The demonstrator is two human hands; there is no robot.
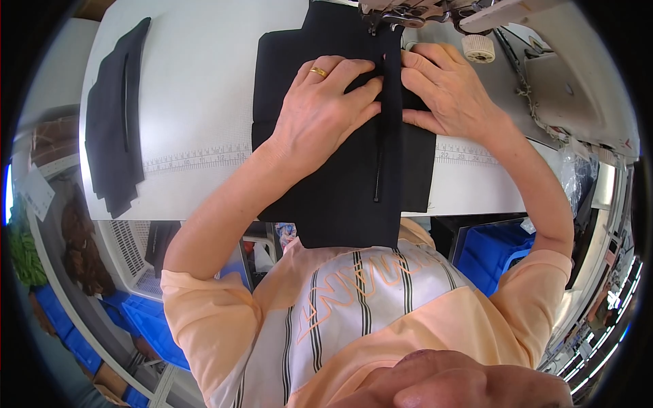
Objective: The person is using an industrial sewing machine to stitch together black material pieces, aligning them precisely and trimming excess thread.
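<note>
A black fabric piece (340, 211) lies on the white table under the sewing machine, its near end hanging over the table edge toward my body. A raised lengthwise fold runs along it, beside a narrow slit (377, 177). My left hand (330, 102), with a gold ring, presses on the cloth left of the fold, fingers bent and fingertips pinching its edge. From the other side my right hand (445, 88) grips the same fold, its fingers curled and the thumb lower down. Both sets of fingertips are partly hidden by cloth.
The sewing machine's needle area (373, 27) is just beyond my hands, with a white knob (479, 49) to the right. Another black fabric piece (112, 122) lies at the far left of the ruler-marked table (197, 122). Below stand a white basket (132, 255) and a blue crate (486, 255).
</note>
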